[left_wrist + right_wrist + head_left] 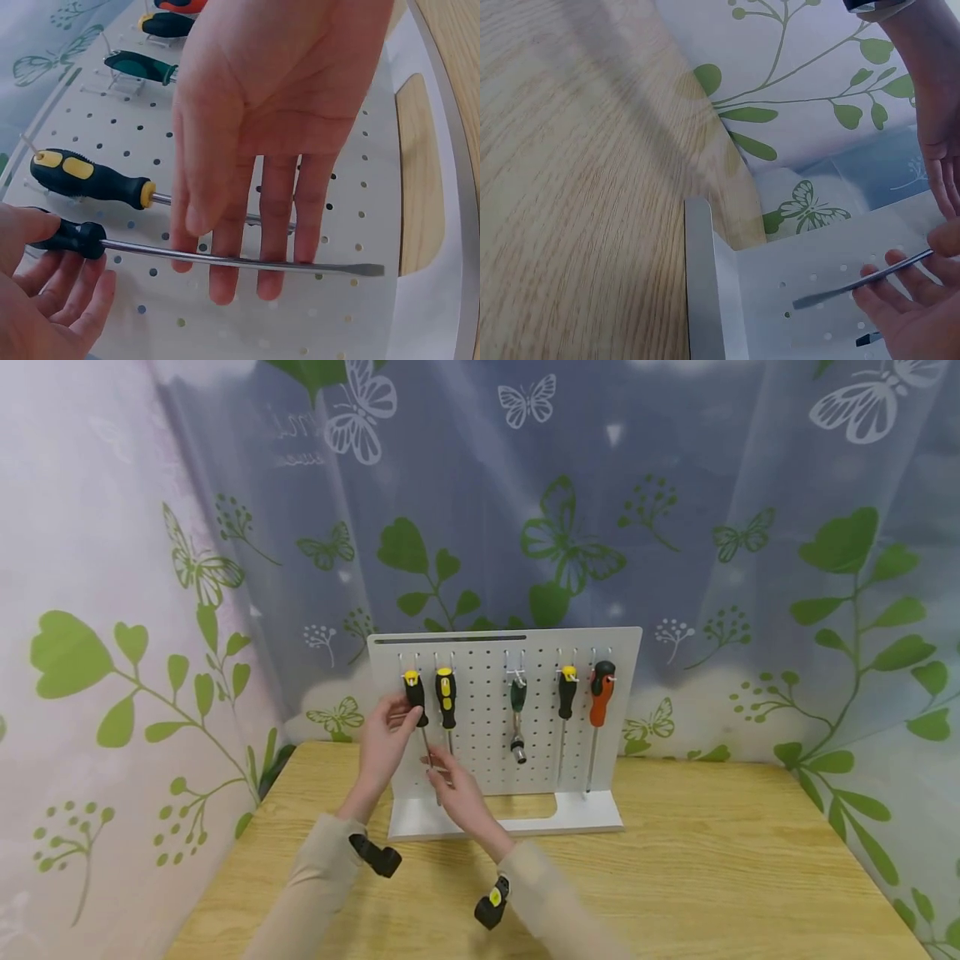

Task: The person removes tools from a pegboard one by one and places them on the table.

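A flathead screwdriver [415, 690] with a black handle and yellow end is at the left of the white pegboard [483, 727]. My left hand [384, 739] pinches its handle, thumb in front and fingers beneath. Lower down, the right hand [465, 800] has its straight fingers behind the metal shaft [345, 268], as the left wrist view shows. Its thumb lies over the palm, just short of the shaft. The flat tip [810, 301] points down in front of the board. Close beside it hangs a second screwdriver [447, 700], black with yellow patches.
A green-handled ratchet tool [518, 697], a black and yellow screwdriver [567, 695] and an orange and black screwdriver [602, 693] hang on hooks further right. The pegboard's white base [600, 814] stands on a wooden table [712, 860]. A patterned curtain [465, 485] hangs behind.
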The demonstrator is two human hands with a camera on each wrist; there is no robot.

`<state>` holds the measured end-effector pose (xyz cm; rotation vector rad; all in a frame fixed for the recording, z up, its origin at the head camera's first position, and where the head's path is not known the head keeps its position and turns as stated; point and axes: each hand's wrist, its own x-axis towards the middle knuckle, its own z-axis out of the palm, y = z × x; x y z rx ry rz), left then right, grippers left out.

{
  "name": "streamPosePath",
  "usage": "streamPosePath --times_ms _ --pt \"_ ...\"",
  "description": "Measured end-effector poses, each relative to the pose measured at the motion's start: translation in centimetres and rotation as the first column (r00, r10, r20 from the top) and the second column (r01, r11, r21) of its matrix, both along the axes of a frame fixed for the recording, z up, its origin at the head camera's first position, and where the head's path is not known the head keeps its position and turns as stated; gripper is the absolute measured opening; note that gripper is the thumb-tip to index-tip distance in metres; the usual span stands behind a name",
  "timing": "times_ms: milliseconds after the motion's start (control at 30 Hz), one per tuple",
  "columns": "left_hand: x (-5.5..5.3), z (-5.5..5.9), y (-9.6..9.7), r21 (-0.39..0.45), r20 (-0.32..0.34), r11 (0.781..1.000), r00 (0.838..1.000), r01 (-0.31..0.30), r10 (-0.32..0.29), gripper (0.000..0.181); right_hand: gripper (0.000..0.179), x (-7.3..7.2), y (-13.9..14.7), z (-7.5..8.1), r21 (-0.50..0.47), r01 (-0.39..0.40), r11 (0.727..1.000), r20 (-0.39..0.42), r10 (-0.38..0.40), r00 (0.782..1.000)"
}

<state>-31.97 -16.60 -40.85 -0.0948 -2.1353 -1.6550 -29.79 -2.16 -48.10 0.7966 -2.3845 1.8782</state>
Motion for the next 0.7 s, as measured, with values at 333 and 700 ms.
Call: streamPosePath --times_ms 333,700 --pt "0.0 0.6 -0.4 0.054 0.061 0.997 0.997 0.047 -0.050 0.040 0.033 -0.3 0.0 -0.1 -0.134 0.038 0.990 0.091 -0.026 0.996" --pt "0.5 0.9 -0.2 0.130 0.054 0.989 0.996 0.069 -0.077 0.038 0.028 1.0 0.5 1.6 -0.151 0.059 0.987 0.075 -0.048 0.996"
